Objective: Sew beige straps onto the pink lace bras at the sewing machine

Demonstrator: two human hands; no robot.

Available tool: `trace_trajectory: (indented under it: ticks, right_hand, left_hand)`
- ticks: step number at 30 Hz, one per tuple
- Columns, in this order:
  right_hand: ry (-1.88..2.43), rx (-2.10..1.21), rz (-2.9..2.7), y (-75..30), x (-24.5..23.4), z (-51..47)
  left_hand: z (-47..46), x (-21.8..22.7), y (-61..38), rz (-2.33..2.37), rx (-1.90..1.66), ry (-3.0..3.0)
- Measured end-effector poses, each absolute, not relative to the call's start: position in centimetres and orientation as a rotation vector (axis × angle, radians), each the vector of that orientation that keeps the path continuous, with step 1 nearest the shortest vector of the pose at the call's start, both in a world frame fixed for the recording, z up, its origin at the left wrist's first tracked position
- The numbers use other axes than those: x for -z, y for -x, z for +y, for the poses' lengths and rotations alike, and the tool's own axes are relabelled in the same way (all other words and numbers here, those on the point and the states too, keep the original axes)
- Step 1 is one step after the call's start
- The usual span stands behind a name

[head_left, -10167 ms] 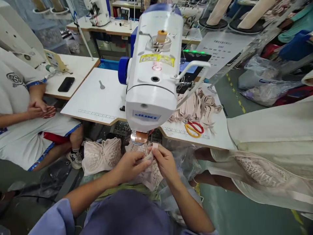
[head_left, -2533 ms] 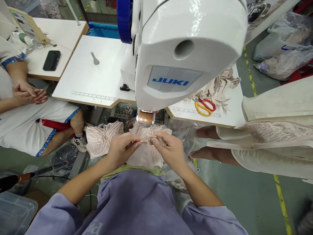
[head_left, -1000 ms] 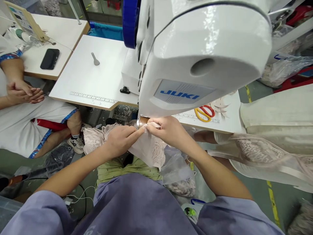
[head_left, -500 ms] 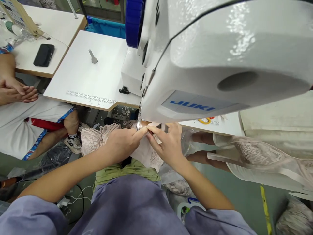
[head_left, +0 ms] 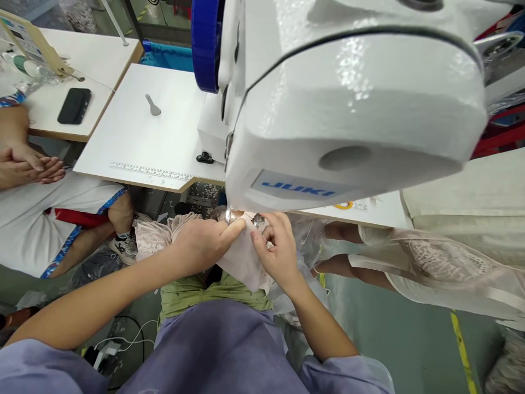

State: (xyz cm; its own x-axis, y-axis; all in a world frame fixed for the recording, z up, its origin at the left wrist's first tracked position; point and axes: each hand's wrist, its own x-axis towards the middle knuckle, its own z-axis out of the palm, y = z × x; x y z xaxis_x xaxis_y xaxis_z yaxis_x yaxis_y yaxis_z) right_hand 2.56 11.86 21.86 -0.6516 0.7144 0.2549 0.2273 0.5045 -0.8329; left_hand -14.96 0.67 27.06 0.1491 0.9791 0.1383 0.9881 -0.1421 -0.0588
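Note:
Pale pink fabric (head_left: 243,264) hangs over my lap below the head of a white JUKI sewing machine (head_left: 287,137). My left hand (head_left: 203,243) is closed, thumb and fingers pinching the fabric's upper edge beside a shiny metal part (head_left: 232,215) under the machine. At the right side of the same piece, my right hand (head_left: 279,249) has its fingers curled, with the cloth's edge between thumb and fingertips. A bunched lace part (head_left: 153,235) lies left of my left hand. The machine head hides the needle area.
A white machine table (head_left: 135,120) carries a ruler (head_left: 151,171) and a grey spoon-shaped tool (head_left: 152,105). Seated at left is another person with clasped hands (head_left: 35,164), near a black phone-like device (head_left: 74,105). Lace-trimmed garments (head_left: 438,257) hang at right. Yellow-handled scissors (head_left: 343,206) show partly.
My right hand's fingertips have drawn apart from my left thumb, baring more fabric between the hands. My left hand keeps its pinch. The view has shifted, so the machine head appears farther left.

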Motion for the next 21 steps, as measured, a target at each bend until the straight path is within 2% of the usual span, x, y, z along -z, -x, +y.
trace_trajectory:
  ticks: [5, 15, 21]
  right_hand:
    - [0.718, -0.913, -2.294, -1.9, -23.9, 14.4]
    - [0.745, -1.151, -2.373, -0.5, -24.6, 17.7]
    - [0.6, -1.267, -2.348, 0.1, -24.8, 18.9]
  left_hand:
    - [0.8, -27.2, 13.0, -1.975, 0.185, 2.097]
    - [1.9, -28.2, 11.7, -2.135, 0.166, 1.992]
    - [2.0, -28.1, 11.4, -2.154, 0.156, 1.947]
